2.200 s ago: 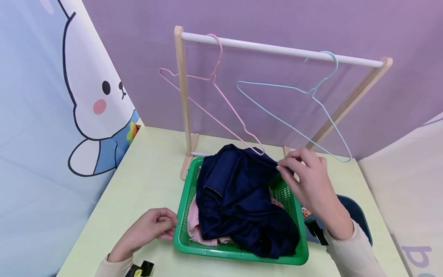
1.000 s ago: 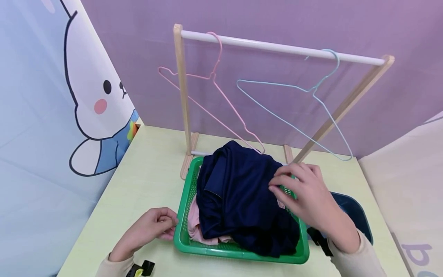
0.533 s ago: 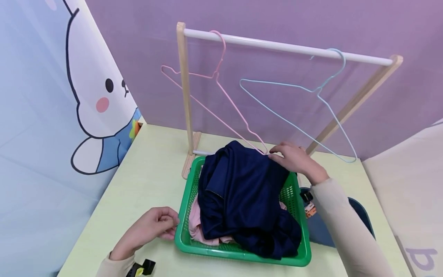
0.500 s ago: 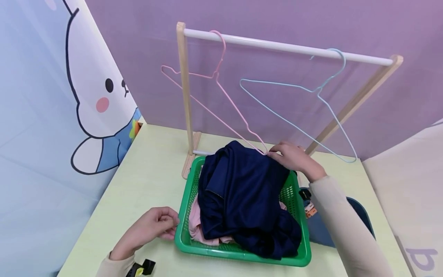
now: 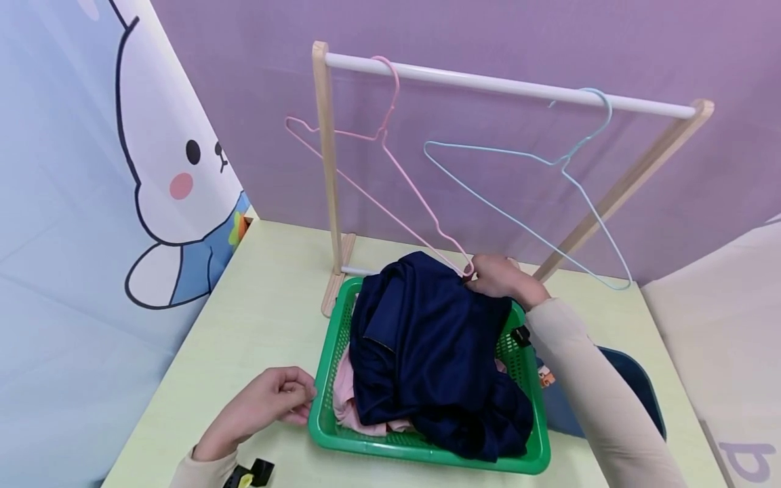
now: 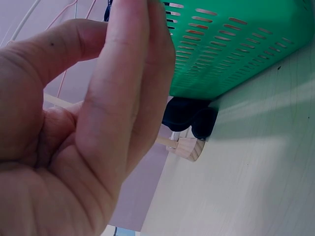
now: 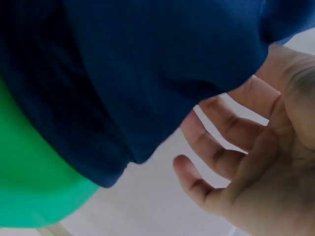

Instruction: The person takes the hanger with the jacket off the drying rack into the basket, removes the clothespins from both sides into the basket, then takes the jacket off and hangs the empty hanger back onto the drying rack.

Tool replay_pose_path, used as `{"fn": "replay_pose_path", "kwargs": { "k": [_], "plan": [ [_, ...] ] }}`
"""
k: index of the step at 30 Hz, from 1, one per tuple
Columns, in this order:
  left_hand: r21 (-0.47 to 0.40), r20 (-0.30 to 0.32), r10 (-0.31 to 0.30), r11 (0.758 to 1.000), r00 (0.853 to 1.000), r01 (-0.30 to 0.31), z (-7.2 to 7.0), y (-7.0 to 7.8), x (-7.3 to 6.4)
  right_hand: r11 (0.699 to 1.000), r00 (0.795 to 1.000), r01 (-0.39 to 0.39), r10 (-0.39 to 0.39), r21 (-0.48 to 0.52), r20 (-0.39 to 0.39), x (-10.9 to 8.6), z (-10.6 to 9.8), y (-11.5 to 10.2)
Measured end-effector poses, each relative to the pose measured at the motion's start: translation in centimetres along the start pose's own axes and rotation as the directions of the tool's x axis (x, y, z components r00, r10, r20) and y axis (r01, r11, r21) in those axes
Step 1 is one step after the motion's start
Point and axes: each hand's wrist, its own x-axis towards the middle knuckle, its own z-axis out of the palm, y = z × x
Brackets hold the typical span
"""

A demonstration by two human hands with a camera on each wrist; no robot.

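A green basket (image 5: 427, 455) holds a dark navy garment (image 5: 427, 352), heaped over pink cloth (image 5: 345, 393). At the garment's far right edge, my right hand (image 5: 499, 276) reaches in with bent fingers. The right wrist view shows navy fabric (image 7: 162, 64) draped across the tips of several fingers, while the little finger (image 7: 189, 179) stays outside it. I cannot tell whether the covered fingertips pinch the cloth. My left hand (image 5: 268, 403) lies beside the basket's left rim, fingers loosely curled, fingertips right at the rim. From the left wrist, the perforated basket wall (image 6: 221, 49) shows beyond the fingers.
Behind the basket stands a wooden rack with a white rail (image 5: 488, 83). A pink hanger (image 5: 421, 196) and a light blue hanger (image 5: 500, 220) hang from it, the pink one's lower corner near my right hand. A dark blue bin (image 5: 634, 386) sits right of the basket.
My right hand let go of the garment's right edge, drew back, then moved left to its far edge and dipped behind the cloth. The garment's right part has settled lower. The left hand stays put.
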Motion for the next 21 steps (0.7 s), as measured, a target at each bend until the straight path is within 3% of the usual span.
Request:
{"fn": "replay_pose_path", "kwargs": {
  "k": [4, 10, 17, 21],
  "plan": [
    [-0.002, 0.003, 0.000, 1.000, 1.000, 0.000, 0.0, 0.0, 0.0, 0.998, 0.998, -0.050, 0.049, -0.032, -0.027, -0.3, 0.0, -0.3],
    [0.001, 0.000, -0.004, 1.000, 1.000, 0.004, 0.0, 0.0, -0.1, 1.000, 0.986, 0.016, -0.012, 0.022, -0.166, -2.2, -0.5, -0.7],
    [0.003, -0.002, -0.002, 1.000, 1.000, 0.002, 0.0, 0.0, 0.0, 0.997, 0.944, 0.055, -0.033, 0.056, -0.330, -6.2, -1.4, -2.1],
    [0.004, -0.003, -0.002, 1.000, 1.000, 0.002, 0.1, 0.0, -0.1, 0.994, 0.895, 0.109, -0.095, 0.006, -0.436, -7.9, -1.4, -3.1]
  ]
}}
